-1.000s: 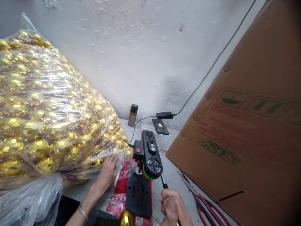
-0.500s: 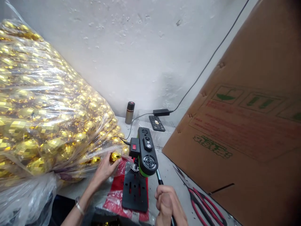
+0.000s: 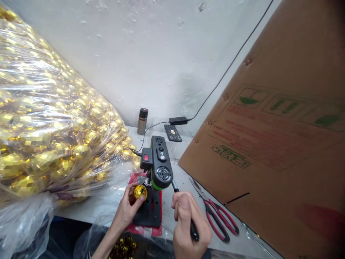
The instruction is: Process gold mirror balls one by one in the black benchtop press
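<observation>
A gold faceted ball (image 3: 140, 192) is in my left hand (image 3: 128, 207), with thumb and fingers curled around it. It is at the left side of the black base plate (image 3: 153, 215) of a small bench drill press (image 3: 162, 162), below the machine's head. My right hand (image 3: 190, 225) is wrapped around the black-handled lever (image 3: 194, 231) on the machine's right side. Under the plate lies a red plastic sheet (image 3: 131, 229). The machine's head hides whatever tool points down at the plate.
A big clear bag of gold balls (image 3: 48, 144) bulges at the left. Red-and-black scissors (image 3: 215, 212) lie right of the machine, against a cardboard box (image 3: 269, 144). Behind stand a small bottle (image 3: 142, 122), a power adapter (image 3: 178, 121) with its cable, and a dark phone-like slab (image 3: 173, 133).
My left hand has brought the gold ball from beside the bag to the base plate. My right hand still grips the lever. The whole view has shifted slightly.
</observation>
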### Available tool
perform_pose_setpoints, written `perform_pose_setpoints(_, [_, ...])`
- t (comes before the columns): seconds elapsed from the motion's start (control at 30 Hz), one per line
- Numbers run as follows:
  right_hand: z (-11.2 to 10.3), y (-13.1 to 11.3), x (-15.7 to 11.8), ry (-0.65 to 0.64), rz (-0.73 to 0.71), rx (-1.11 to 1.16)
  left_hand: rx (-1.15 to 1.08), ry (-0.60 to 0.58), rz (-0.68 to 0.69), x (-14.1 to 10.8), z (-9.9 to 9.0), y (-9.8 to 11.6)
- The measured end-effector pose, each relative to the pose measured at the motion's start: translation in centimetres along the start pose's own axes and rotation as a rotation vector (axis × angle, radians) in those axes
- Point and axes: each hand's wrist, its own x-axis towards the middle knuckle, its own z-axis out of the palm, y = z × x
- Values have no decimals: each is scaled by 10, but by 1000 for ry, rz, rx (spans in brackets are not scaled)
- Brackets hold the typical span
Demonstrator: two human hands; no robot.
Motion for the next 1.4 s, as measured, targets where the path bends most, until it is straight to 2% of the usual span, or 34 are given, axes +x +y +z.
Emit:
perform_pose_setpoints(0.2, [-2,1,-4,-26,11,-5,373,-31,210,-10,4,-7])
perform_pose_setpoints(0.3, [-3,0,-5,-38,2,-18,434,-95,335,-13,3,-10])
perform_pose_setpoints(0.4, [-4,1,-7,-40,-18,-24,467,-169,386,-16,-2,-10])
perform_pose_setpoints(0.53, [-4,2,-8,-43,-17,-26,500,-231,412,-18,-3,-7])
perform_pose_setpoints(0.83, [-7,3,-9,-65,-31,-18,631,-110,374,5,16,-3])
perform_pose_setpoints(1.07, [2,1,-29,39,73,-43,645,-175,310,5,17,-1])
perform_pose_setpoints(1.23, [5,12,-48,58,74,-87,663,-156,324,4,18,-5])
perform_pose_setpoints(1.4, [8,16,-53,104,80,-102,664,-168,318,5,17,-6])
